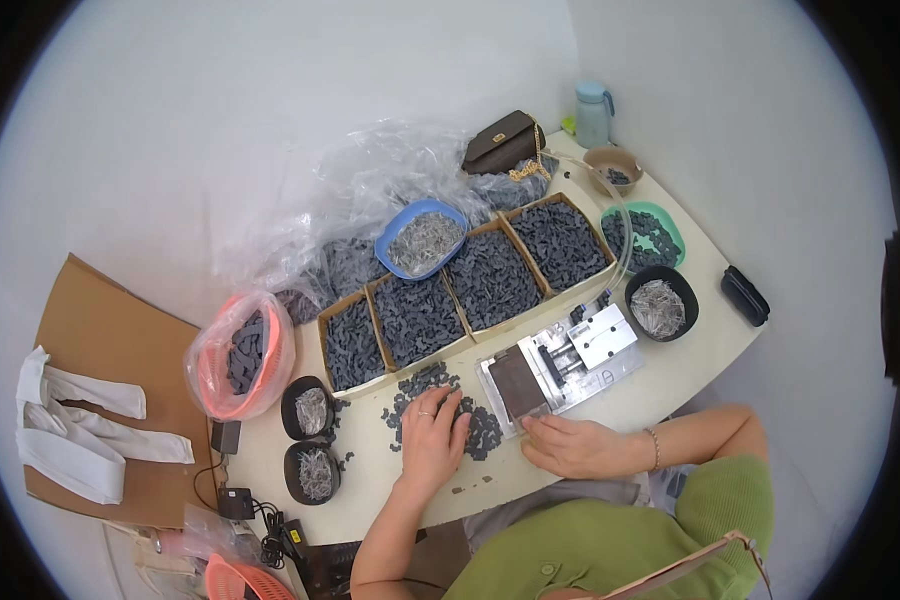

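Note:
Over a loose pile of small dark grey parts (482, 434) rests my left hand (433, 437), its fingers bent and spread apart and its tips among the pieces. It wears a ring. My right hand (568, 446) is at the near edge of a metal fixture (602, 338), beside the brown pad (517, 382) on its plate. Its fingers are curled together at a small pale, see-through piece or edge; what they grip is not clear.
Beyond lies a divided cardboard tray (429, 349) of grey parts, with a blue basin (421, 239) of metal pins. Black bowls (312, 472) of pins stand left; another black bowl (662, 304) and a green basin (643, 239) stand right. An air hose (627, 232) reaches the fixture.

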Demonstrator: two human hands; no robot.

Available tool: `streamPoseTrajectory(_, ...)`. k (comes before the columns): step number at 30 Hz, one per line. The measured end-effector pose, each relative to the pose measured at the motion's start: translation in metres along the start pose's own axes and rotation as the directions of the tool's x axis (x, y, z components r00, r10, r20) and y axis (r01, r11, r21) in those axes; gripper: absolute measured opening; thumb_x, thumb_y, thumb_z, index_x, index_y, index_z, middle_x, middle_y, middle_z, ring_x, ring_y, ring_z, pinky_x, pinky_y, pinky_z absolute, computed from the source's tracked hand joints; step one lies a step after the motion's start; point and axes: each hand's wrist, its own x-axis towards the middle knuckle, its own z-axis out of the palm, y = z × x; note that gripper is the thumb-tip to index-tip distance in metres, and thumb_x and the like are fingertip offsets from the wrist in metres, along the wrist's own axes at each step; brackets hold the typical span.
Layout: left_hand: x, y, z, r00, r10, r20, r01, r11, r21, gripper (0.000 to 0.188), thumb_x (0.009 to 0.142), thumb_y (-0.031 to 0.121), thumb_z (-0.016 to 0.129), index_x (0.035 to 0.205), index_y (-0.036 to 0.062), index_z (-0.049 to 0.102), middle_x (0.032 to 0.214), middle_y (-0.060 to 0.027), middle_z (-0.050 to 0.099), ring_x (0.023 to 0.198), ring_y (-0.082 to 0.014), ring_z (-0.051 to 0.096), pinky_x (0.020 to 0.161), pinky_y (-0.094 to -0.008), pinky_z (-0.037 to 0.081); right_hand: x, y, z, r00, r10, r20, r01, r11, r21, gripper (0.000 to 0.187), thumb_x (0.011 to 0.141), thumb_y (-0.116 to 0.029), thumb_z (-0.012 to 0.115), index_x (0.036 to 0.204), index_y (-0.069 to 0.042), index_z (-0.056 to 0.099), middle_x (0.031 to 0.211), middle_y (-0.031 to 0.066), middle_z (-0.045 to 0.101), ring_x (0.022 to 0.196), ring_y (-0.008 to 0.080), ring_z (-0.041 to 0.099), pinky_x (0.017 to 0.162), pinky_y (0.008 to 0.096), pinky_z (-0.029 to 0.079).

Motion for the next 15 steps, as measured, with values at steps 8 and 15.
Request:
streamPoseTrajectory(8, -0.006, 0.005, 0.015, 0.988, 0.155, 0.007, -0.153, 0.979, -0.136, 0.028, 0.079, 0.005, 0.065, 0.106, -0.0022, 0.063, 0.113, -0.0181, 0.059, 0.101, -0.0367, 0.058, 0.088, -0.0412, 0.047, 0.003, 0.043, 0.010, 0.962, 0.071, -0.262, -0.047, 0.994, 0.096, 0.022, 0.073, -0.017, 0.062, 0.095, -0.015, 0.063, 0.103, 0.0014, 0.064, 0.096, 0.0170, 0.058, 0.081, 0.0325, 0.047)
streamPoseTrajectory(15, 0.002, 0.046, 0.036, 0.964, 0.256, 0.069, -0.265, 0.945, 0.191, 0.028, 0.075, 0.009, 0.061, 0.099, -0.0059, 0.063, 0.112, -0.0223, 0.062, 0.106, -0.0365, 0.059, 0.088, -0.0422, 0.049, 0.079, 0.128, 0.029, 0.705, 0.696, -0.133, -0.426, 0.567, 0.705, 0.048, 0.087, -0.013, 0.060, 0.131, -0.004, 0.042, 0.110, 0.0152, 0.059, 0.100, 0.0365, 0.055, 0.085, 0.0433, 0.045)
